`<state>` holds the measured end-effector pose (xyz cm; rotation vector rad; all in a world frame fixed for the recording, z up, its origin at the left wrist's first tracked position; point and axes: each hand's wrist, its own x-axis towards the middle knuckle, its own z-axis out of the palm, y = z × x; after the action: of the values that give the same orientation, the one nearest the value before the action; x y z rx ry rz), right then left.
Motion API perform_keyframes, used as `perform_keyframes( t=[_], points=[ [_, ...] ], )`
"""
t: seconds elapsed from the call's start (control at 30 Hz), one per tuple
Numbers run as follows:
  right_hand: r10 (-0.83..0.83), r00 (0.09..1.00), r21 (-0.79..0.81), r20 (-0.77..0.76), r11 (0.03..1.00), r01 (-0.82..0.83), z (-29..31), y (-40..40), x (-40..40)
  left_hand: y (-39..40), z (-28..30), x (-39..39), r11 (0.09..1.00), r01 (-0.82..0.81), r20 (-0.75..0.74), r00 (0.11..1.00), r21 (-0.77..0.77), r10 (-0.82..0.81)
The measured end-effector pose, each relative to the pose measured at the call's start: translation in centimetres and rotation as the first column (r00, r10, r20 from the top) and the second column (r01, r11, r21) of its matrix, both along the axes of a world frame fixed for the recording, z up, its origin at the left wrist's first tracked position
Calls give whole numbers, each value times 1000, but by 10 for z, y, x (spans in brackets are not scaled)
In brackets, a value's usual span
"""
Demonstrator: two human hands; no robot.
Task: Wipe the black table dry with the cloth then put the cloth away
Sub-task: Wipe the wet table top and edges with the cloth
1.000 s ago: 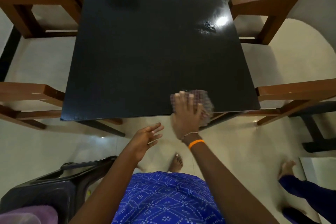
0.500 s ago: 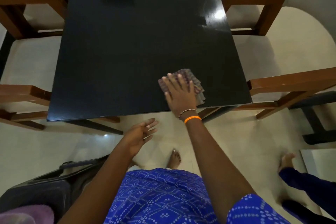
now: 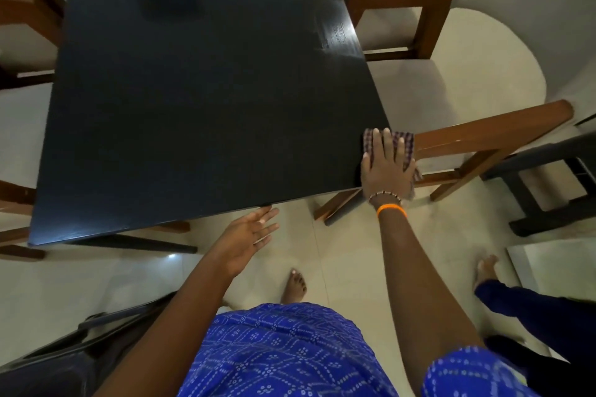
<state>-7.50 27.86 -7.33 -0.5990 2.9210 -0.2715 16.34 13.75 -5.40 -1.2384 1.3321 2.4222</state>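
The black table (image 3: 206, 100) fills the upper left of the head view. White wet smears show at its far edge. A small checked cloth (image 3: 407, 142) lies at the table's near right corner, partly hanging past the edge. My right hand (image 3: 385, 167) presses flat on the cloth with fingers spread. My left hand (image 3: 250, 232) hovers palm up just below the table's near edge, fingers apart, holding nothing.
Brown wooden chairs stand around the table: one at far right (image 3: 416, 0), one at near right (image 3: 483, 145), others at the left (image 3: 25, 10). A dark plastic chair (image 3: 64, 361) sits at bottom left. Another person's foot (image 3: 485, 271) is at the right on the pale floor.
My right hand has slid the cloth from the near middle of the table to its near right corner. My left hand has risen closer to the table's edge.
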Motion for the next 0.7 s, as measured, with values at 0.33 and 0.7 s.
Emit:
perform_keyframes(
  t=[0.33, 0.7],
  points=[
    [77, 996, 6, -46, 997, -77, -15, 20, 28, 13, -9, -32, 997, 69, 29, 997, -22, -68],
    [175, 982, -43, 76, 984, -172, 0, -41, -81, 19, -9, -38, 994, 102, 62, 993, -36, -100]
  ],
)
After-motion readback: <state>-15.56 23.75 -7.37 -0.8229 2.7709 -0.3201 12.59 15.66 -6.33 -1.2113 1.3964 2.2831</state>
